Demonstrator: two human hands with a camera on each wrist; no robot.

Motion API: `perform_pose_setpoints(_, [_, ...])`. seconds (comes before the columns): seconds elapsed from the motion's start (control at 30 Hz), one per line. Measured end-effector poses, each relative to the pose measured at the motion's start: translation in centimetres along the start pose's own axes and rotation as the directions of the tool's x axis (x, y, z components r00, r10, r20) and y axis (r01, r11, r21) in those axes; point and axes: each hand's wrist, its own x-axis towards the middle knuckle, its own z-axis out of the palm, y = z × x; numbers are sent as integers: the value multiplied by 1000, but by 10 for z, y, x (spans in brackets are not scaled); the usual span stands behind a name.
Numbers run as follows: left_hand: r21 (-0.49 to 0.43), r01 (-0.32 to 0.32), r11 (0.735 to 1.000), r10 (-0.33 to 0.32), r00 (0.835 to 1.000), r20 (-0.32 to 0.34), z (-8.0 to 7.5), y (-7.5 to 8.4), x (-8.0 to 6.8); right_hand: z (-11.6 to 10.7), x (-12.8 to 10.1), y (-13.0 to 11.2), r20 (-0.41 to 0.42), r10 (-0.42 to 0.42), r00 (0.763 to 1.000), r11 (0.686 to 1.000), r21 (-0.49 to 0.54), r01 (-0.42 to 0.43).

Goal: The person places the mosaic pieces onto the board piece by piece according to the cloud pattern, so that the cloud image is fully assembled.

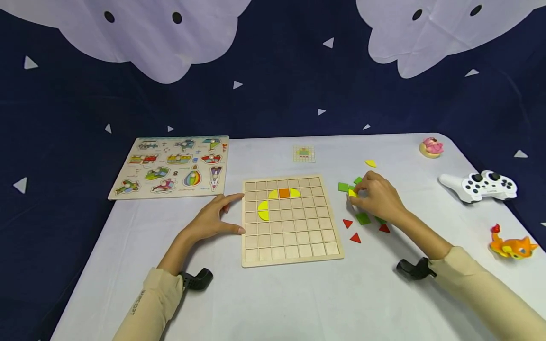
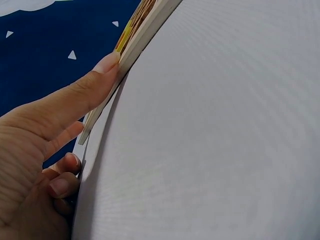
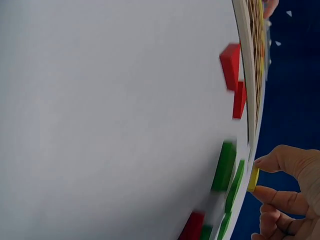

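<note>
A wooden grid board point(image 1: 292, 220) lies in the middle of the table. In its cells sit an orange square point(image 1: 284, 193), with a yellow curved piece on either side, and more yellow curved pieces point(image 1: 263, 210) lower left. My left hand point(image 1: 210, 220) touches the board's left edge with spread thumb and index finger; the left wrist view shows the thumb point(image 2: 107, 62) against the rim. Right of the board, my right hand point(image 1: 378, 196) pinches a small yellow piece point(image 3: 253, 178) between thumb and index finger, above green squares point(image 1: 343, 187). Red triangles point(image 1: 355, 238) lie nearby.
A pattern card point(image 1: 304, 154) lies behind the board, and a yellow curved piece point(image 1: 370, 163) farther right. At back left is a vehicle puzzle board point(image 1: 170, 168). Along the right side stand a pink figurine point(image 1: 432, 148), a white game controller point(image 1: 479, 186) and an orange toy animal point(image 1: 512, 246).
</note>
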Motion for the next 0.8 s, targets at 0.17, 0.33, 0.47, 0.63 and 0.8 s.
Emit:
perform_pose_setpoints(0.17, [4, 3, 1000, -3, 1000, 2, 0, 0, 0, 6, 4, -14, 10, -44, 999, 999, 22, 44])
perform_pose_setpoints(0.33, [-1, 4, 1000, -4, 1000, 5, 0, -1, 0, 15, 9, -27, 13, -82, 997, 996, 39, 82])
perform_pose_setpoints(0.47, [-5, 9, 1000, -9, 1000, 5, 0, 0, 0, 20, 13, -36, 30, -104, 994, 994, 47, 103])
perform_pose_setpoints(0.63, [2, 15, 1000, -15, 1000, 4, -1, 0, 1, 24, 18, -49, 37, -142, 989, 989, 48, 140])
perform_pose_setpoints(0.8, [6, 16, 1000, -16, 1000, 7, 0, 1, 0, 29, 23, -59, 42, -167, 985, 984, 74, 163])
